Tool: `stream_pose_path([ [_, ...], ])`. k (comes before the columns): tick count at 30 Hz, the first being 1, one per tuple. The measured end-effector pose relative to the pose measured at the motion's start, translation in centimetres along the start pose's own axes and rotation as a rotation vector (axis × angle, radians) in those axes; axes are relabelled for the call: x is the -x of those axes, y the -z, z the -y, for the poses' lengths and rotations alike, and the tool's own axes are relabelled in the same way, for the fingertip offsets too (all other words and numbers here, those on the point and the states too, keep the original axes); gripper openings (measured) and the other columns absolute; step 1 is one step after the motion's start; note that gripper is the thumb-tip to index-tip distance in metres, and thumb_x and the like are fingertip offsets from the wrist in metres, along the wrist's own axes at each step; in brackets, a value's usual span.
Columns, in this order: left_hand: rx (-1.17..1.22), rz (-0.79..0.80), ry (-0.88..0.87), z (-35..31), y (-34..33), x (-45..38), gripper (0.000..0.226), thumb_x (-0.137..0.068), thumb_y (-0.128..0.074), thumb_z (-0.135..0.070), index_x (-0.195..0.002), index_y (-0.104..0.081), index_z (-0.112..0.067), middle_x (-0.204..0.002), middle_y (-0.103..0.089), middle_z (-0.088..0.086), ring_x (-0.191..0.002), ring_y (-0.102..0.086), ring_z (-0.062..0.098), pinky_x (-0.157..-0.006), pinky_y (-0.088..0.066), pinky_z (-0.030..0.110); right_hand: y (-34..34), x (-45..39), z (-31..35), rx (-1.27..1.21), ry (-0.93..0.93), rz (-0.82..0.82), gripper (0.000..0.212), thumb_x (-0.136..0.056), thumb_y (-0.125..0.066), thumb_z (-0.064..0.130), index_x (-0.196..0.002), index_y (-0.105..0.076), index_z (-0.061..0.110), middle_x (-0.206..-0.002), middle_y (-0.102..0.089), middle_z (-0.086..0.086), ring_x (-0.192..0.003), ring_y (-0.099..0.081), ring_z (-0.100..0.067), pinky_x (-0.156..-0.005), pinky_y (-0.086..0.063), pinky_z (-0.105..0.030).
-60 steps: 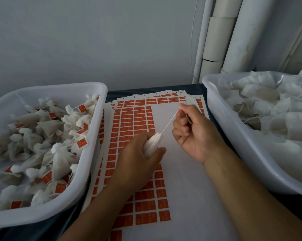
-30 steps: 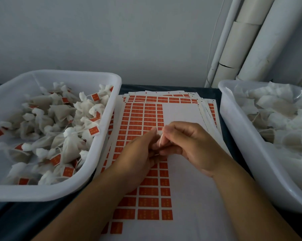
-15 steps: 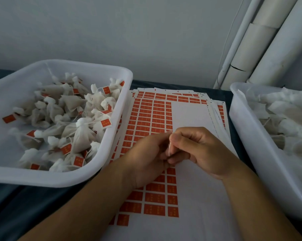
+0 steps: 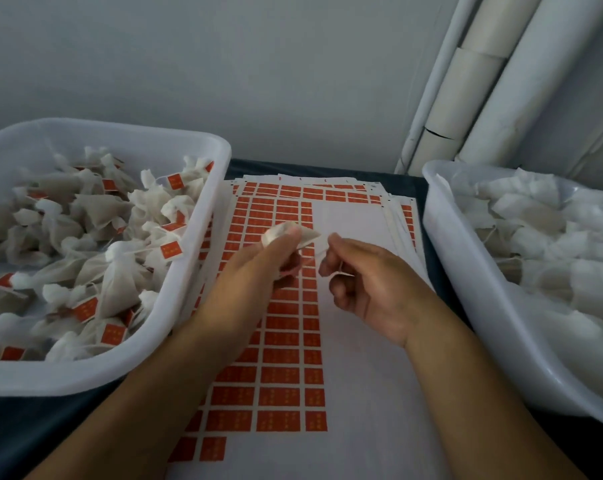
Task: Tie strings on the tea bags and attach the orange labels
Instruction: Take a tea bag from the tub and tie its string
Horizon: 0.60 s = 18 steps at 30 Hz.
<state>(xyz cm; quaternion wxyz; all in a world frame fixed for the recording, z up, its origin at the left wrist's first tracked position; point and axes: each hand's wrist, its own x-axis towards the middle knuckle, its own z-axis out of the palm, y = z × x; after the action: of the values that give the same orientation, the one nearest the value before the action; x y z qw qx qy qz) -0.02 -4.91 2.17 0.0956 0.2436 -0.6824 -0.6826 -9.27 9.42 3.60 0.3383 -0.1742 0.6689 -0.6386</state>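
Half a second back the two hands were pressed together over the label sheets, fingers meeting around the string; now they have come apart, with a gap between them. The left hand (image 4: 258,268) has lifted slightly and a white tea bag (image 4: 293,233) shows above its fingers, pinched there and blurred at the edges. The right hand (image 4: 369,282) sits just right of it, fingers curled narrow, a thin white string (image 4: 322,252) running from the bag into that pinch; the grip point itself is too small to read clearly. The bag therefore lies at the far tip of the left hand, above the sheets and not touching them. Beneath both hands lies the fanned stack of label sheets (image 4: 362,341), with orange labels (image 4: 279,375) left in columns on the left part of the top sheet and bare white backing on the right. The left tub (image 4: 196,244), white plastic, holds tied tea bags carrying orange labels and sits farther right in view than before, the camera having shifted. The right tub (image 4: 445,244) holds plain white bags. Both tubs rest on the dark tabletop (image 4: 26,431), one on either side of the sheets. White pipes (image 4: 494,81) stand far right against the wall.
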Motion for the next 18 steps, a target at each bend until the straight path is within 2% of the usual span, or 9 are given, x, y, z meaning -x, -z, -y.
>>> stream_pose_path([
  [1, -0.094, -0.021, -0.033, 0.0, 0.1, 0.2, 0.054, -0.066, -0.054, -0.078, -0.101, -0.064, -0.038, -0.095, -0.075, -0.014, -0.096, -0.072, 0.013, -0.092, -0.054, 0.038, 0.3, -0.1, 0.0, -0.067, -0.031, -0.032, 0.038, -0.101, -0.059, 0.045, -0.074, -0.072, 0.024, -0.078, -0.069, -0.001, -0.057, -0.058, -0.008, -0.056, -0.051, -0.023],
  [3, -0.166, 0.028, -0.091, 0.1, 0.2, 0.3, 0.038, -0.077, -0.063, -0.067, -0.100, -0.065, -0.037, -0.085, -0.074, -0.015, -0.086, -0.073, 0.009, -0.076, -0.054, 0.027, 0.7, -0.4, -0.1, -0.141, -0.066, -0.060, 0.036, -0.099, -0.062, 0.045, -0.071, -0.074, 0.025, -0.071, -0.065, 0.002, -0.055, -0.054, -0.006, -0.054, -0.049, -0.022],
  [5, -0.187, 0.095, -0.116, 0.3, 0.1, 0.1, 0.023, -0.086, -0.068, -0.055, -0.097, -0.066, -0.035, -0.079, -0.072, -0.006, -0.073, -0.071, 0.005, -0.063, -0.054, 0.017, 1.1, -0.5, -0.2, -0.166, -0.049, -0.059, 0.035, -0.099, -0.063, 0.043, -0.072, -0.075, 0.025, -0.065, -0.058, 0.004, -0.055, -0.051, -0.006, -0.055, -0.048, -0.021],
  [7, -0.269, 0.107, -0.169, 0.9, 0.0, -0.4, 0.022, -0.086, -0.072, -0.048, -0.092, -0.065, -0.028, -0.069, -0.067, 0.001, -0.055, -0.061, 0.007, -0.052, -0.049, 0.011, 1.3, -0.6, -0.1, -0.154, 0.001, -0.044, 0.035, -0.099, -0.062, 0.043, -0.073, -0.075, 0.024, -0.064, -0.056, 0.004, -0.055, -0.051, -0.007, -0.056, -0.048, -0.021],
  [8, -0.328, 0.085, -0.194, 1.2, -0.2, -0.7, 0.025, -0.086, -0.074, -0.046, -0.090, -0.063, -0.024, -0.064, -0.065, -0.003, -0.049, -0.057, 0.005, -0.048, -0.046, 0.010, 1.3, -0.5, 0.0, -0.136, 0.029, -0.031, 0.034, -0.099, -0.062, 0.043, -0.074, -0.075, 0.023, -0.064, -0.057, 0.004, -0.056, -0.052, -0.007, -0.057, -0.049, -0.021],
  [10, -0.381, 0.018, -0.207, 1.8, -0.4, -1.0, 0.027, -0.086, -0.075, -0.043, -0.089, -0.061, -0.021, -0.059, -0.063, -0.011, -0.043, -0.054, 0.001, -0.043, -0.042, 0.009, 1.4, -0.3, 0.1, -0.077, 0.079, 0.000, 0.034, -0.098, -0.062, 0.043, -0.076, -0.077, 0.022, -0.063, -0.058, 0.003, -0.056, -0.053, -0.006, -0.056, -0.049, -0.021],
  [14, -0.380, -0.036, -0.184, 2.0, -0.4, -1.5, 0.027, -0.087, -0.075, -0.044, -0.090, -0.061, -0.020, -0.061, -0.064, -0.004, -0.044, -0.053, 0.001, -0.041, -0.042, 0.008, 1.3, 0.1, 0.2, 0.065, 0.148, 0.018, 0.034, -0.100, -0.059, 0.042, -0.082, -0.079, 0.021, -0.065, -0.062, 0.003, -0.057, -0.056, -0.007, -0.058, -0.050, -0.021],
  [16, -0.489, -0.033, -0.205, 2.1, -0.5, -1.4, 0.026, -0.089, -0.071, -0.047, -0.089, -0.060, -0.024, -0.062, -0.062, -0.004, -0.047, -0.056, 0.001, -0.041, -0.039, 0.007, 1.2, 0.1, 0.2, 0.103, 0.170, 0.025, 0.032, -0.101, -0.058, 0.039, -0.086, -0.079, 0.020, -0.068, -0.064, 0.002, -0.059, -0.057, -0.008, -0.058, -0.050, -0.020],
  [18, -0.634, -0.009, -0.283, 2.3, -0.8, -1.2, 0.026, -0.091, -0.065, -0.050, -0.087, -0.059, -0.026, -0.073, -0.059, -0.004, -0.054, -0.056, 0.006, -0.042, -0.037, 0.009, 1.1, 0.1, 0.1, 0.135, 0.193, 0.034, 0.032, -0.103, -0.056, 0.035, -0.087, -0.079, 0.021, -0.070, -0.066, 0.001, -0.059, -0.058, -0.008, -0.056, -0.048, -0.020],
])
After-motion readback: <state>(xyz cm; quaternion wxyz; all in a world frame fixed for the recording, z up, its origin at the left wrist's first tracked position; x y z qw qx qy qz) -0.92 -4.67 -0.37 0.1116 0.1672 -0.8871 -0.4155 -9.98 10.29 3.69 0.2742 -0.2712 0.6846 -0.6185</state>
